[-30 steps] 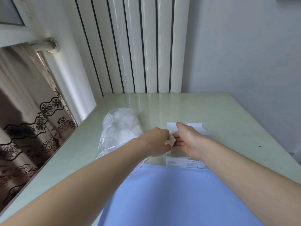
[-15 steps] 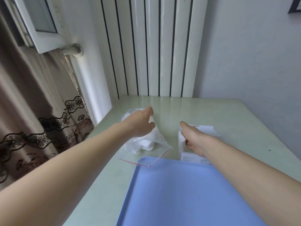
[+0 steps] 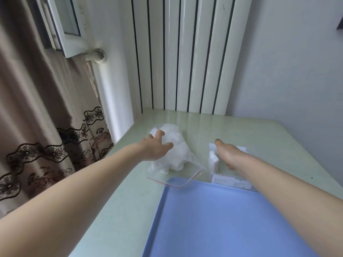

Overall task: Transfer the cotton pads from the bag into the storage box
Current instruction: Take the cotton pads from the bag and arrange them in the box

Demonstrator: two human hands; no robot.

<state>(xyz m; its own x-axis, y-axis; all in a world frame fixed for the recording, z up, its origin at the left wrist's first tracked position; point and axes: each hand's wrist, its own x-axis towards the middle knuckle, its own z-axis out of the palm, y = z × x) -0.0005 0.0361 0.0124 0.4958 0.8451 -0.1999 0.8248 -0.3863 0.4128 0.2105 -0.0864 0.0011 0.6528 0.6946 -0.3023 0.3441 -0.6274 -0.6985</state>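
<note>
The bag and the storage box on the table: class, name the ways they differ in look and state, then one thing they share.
The bag is soft, crumpled plastic; the storage box is rigid with straight walls. The bag bulges with cotton pads; the storage box holds only a few. The left hand rests on the bag; the right hand reaches into the storage box. Both are transparent.

We find one printed item: a white label (image 3: 233, 182) on the near wall of the clear storage box (image 3: 212, 160), lower right of centre in the frame. Its print shows only as faint grey lines, too small to read. We make out nothing else.
</note>
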